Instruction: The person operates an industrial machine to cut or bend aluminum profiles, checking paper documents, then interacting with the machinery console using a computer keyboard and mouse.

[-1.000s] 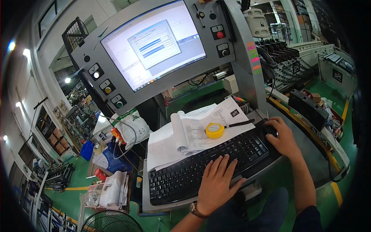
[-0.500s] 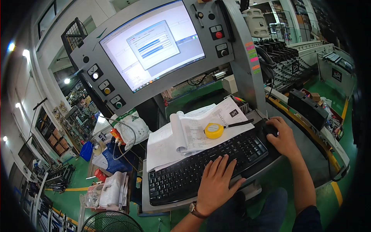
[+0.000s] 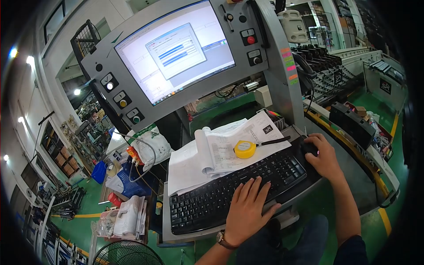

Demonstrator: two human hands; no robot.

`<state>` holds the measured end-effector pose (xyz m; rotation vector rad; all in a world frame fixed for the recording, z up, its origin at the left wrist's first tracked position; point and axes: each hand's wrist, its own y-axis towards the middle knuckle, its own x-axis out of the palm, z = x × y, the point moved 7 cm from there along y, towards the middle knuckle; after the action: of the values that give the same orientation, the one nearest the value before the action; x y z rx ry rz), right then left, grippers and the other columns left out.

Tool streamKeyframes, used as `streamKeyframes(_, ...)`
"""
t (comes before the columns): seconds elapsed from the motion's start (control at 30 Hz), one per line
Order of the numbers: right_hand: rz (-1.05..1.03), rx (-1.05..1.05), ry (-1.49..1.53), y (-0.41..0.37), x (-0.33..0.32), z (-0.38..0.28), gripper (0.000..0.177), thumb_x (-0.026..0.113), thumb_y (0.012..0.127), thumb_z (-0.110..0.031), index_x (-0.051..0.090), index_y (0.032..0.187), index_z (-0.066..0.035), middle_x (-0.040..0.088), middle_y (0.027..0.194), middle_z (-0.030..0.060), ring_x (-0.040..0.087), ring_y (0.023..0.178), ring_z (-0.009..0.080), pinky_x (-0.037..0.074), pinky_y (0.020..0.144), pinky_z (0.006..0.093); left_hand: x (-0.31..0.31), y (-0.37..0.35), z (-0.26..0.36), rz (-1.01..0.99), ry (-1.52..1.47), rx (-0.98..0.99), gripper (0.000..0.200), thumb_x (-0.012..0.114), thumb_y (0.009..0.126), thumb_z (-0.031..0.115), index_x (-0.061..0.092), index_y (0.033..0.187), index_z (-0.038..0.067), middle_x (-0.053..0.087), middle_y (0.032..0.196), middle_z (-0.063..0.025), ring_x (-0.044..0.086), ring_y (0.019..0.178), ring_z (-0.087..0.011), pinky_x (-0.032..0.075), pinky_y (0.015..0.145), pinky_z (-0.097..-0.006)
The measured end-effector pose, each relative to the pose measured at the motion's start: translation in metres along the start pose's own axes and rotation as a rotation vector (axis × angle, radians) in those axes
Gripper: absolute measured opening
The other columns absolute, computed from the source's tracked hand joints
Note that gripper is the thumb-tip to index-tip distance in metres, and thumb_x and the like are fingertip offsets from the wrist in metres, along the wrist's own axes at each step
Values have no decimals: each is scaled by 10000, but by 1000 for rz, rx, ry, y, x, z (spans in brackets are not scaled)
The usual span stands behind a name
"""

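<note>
My left hand [image 3: 247, 212] lies flat with fingers spread over the black keyboard [image 3: 201, 205], its fingertips on the keys right of the middle. At the keyboard's right end, my right hand [image 3: 322, 154] is curved over a dark computer mouse [image 3: 308, 149], which shows only in part beneath the fingers. Behind the keyboard, printed papers [image 3: 187, 170] lie with one sheet curled up. A yellow tape measure [image 3: 245, 149] with a black strap rests on them. Above, a screen [image 3: 176, 48] displays a dialog window with blue highlighted rows.
Buttons, including a red one [image 3: 251, 40], flank the screen on a grey panel. A white plastic bag [image 3: 154, 148] and a cable sit left of the papers. A fan [image 3: 128, 254] stands at the lower left. Machinery with a yellow-edged rail [image 3: 375, 176] runs along the right.
</note>
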<state>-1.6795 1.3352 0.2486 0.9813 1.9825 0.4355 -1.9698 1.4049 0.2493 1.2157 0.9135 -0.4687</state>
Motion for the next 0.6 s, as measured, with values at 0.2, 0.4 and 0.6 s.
streamKeyframes(0.2,-31,13,28,1,0,-2,484,734,845,-155,724,1317,-52,687,1419,164,703,1269,435,560,1093,491,0,0,0,-2,-4,0,687,814,995,533,703,1480,60,650,1553,-223,588,1474,-394,429,1265,-548)
streamKeyframes(0.4,-67,8,23,0,1,-5,470,767,860,-172,724,1314,-58,674,1452,158,688,1305,430,546,1114,496,0,-1,0,1,-13,-3,687,820,991,525,703,1482,60,645,1557,-223,584,1478,-393,428,1267,-547)
streamKeyframes(0.6,-90,21,34,0,2,-7,467,767,861,-178,723,1310,-58,667,1463,153,676,1334,418,536,1139,490,-1,-1,0,5,-20,-6,683,828,985,516,707,1479,61,649,1554,-214,583,1478,-389,430,1266,-545)
